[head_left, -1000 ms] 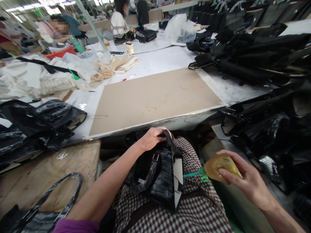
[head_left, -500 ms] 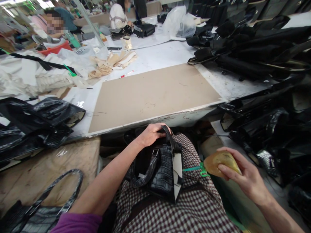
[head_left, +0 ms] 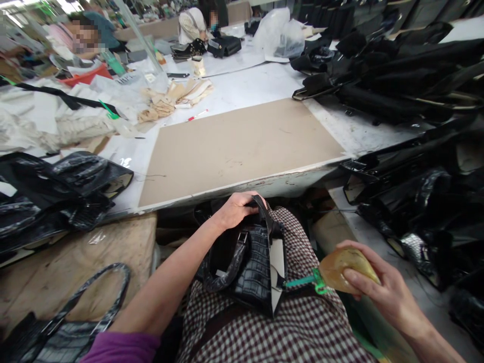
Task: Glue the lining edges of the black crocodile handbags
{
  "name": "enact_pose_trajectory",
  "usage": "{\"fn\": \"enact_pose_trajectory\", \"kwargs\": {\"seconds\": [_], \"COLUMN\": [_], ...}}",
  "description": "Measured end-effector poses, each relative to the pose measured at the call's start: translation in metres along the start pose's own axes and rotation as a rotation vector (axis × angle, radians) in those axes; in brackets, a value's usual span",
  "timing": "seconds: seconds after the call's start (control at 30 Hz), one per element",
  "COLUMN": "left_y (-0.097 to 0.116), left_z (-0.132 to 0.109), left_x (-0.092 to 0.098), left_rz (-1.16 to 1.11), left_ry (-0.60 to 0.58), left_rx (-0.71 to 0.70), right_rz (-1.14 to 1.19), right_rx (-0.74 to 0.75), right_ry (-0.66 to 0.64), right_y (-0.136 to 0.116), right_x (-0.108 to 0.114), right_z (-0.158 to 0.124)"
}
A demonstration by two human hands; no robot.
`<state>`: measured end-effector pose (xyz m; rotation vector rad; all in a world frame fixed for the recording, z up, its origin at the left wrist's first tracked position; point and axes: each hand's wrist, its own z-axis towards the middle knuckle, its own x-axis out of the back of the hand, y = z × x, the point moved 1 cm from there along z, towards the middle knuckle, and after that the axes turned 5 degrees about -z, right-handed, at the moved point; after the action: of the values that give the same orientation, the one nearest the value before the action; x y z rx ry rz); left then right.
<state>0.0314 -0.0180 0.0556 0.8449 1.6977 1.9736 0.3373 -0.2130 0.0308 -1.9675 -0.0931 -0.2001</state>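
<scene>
A black crocodile-textured handbag (head_left: 251, 267) lies on my lap, over checked fabric. My left hand (head_left: 235, 209) is closed around the top of the bag near its handle. My right hand (head_left: 378, 285) grips a soft yellowish squeeze bottle (head_left: 342, 267) with a green nozzle (head_left: 302, 281). The nozzle tip points left and sits close to the bag's pale open edge (head_left: 277, 275).
A tan board (head_left: 234, 146) lies on the white worktable ahead. Black bags are piled at left (head_left: 56, 194) and at right (head_left: 416, 201). Another black bag (head_left: 56, 327) lies at lower left. Other people work at the far end.
My right hand has shifted slightly down and left, bringing the green nozzle nearer the bag's edge. My left hand has stayed on the bag.
</scene>
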Motion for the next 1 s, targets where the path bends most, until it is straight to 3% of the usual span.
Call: {"fn": "enact_pose_trajectory", "kwargs": {"seconds": [0.2,0.4,0.5,0.63,0.83,1.0], "left_y": [-0.001,-0.002,-0.002,-0.003,-0.004,-0.004], "left_z": [0.0,0.0,0.0,0.0,0.0,0.0], "left_x": [0.001,0.001,0.0,-0.001,-0.001,-0.001], "left_rz": [-0.003,0.003,0.008,0.009,-0.001,-0.005], "left_ry": [0.008,0.008,0.009,0.012,0.013,0.008], "left_rx": [0.001,0.004,0.008,0.003,-0.01,-0.016], "right_rz": [0.129,-0.094,-0.158,-0.192,-0.172,-0.191], "right_rx": [0.043,0.215,0.302,0.339,0.28,0.242], "right_ry": [0.056,0.26,0.294,0.276,0.118,0.079], "right_y": [0.002,-0.016,-0.023,-0.025,-0.024,-0.022], "right_x": [0.002,-0.003,-0.008,-0.007,0.001,0.002], "right_z": [0.015,0.029,0.033,0.033,0.026,0.02]}}
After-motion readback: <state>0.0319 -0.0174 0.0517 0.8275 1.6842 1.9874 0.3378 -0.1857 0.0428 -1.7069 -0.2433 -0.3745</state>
